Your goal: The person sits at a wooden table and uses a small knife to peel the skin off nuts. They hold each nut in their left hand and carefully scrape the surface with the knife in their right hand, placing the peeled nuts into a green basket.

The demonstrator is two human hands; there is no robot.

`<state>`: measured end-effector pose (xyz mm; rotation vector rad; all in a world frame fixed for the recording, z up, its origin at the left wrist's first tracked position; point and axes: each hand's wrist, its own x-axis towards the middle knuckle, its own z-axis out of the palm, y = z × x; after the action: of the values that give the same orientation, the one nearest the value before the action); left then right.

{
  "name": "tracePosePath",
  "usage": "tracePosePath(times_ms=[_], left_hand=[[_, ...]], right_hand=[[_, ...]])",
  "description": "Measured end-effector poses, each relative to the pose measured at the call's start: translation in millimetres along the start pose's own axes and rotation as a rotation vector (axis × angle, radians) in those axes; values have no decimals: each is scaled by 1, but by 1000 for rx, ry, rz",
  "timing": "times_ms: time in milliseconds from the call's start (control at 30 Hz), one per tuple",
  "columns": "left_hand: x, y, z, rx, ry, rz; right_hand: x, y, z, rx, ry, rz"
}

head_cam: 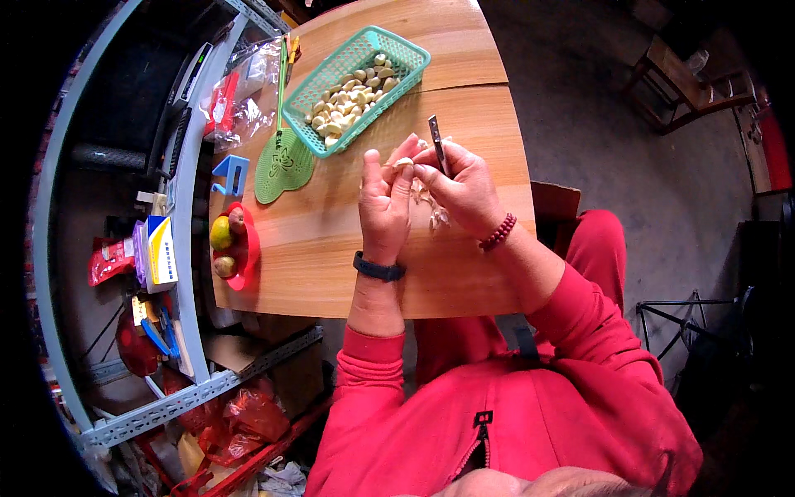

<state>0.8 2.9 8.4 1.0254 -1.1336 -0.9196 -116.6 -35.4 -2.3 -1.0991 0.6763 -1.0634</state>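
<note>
Between the fingertips of my left hand [386, 205] is a pale garlic clove [404, 163]. My right hand [463, 180] meets the clove with its thumb and forefinger, and grips a small knife [437, 140] whose dark and silver handle points up and away from me; its blade is hidden. Loose garlic skins [438, 214] lie on the wooden table under my right hand. Beyond my hands stands a green plastic basket [388, 38] with many peeled cloves [345, 102] heaped in it.
A green fly swatter [282, 168] lies left of the basket, beside a clear plastic bag [258, 74]. A blue plastic stand [233, 176] and a red dish [249, 255] with fruit [221, 233] sit at the table's left edge. Metal shelving [199, 248] flanks the table; a wooden chair [677, 71] stands far right.
</note>
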Motion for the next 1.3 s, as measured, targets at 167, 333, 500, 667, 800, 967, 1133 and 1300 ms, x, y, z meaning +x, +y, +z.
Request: tracePosePath(times_ms=[167,333,500,667,800,967,1133,1300], left_hand=[[-2,-3,-2,488,37,54],[-3,-7,-5,755,21,166],[-2,-5,-4,778,-49,248],[-3,-8,-8,878,-79,374],[-3,-10,-11,1003,-93,460],[-9,-18,-15,1020,-77,435],[-8,-9,-11,969,-92,362],[-6,-6,-1,740,11,274]], right_hand=[[0,3,-2,-81,35,-34],[1,7,1,-78,39,-104],[1,5,-1,-53,23,-59],[-2,-4,-2,-179,23,-73],[-2,0,-5,-481,68,-298],[0,5,-4,-647,126,-518],[-1,5,-1,-603,162,-482],[-3,2,-3,-444,160,-203]])
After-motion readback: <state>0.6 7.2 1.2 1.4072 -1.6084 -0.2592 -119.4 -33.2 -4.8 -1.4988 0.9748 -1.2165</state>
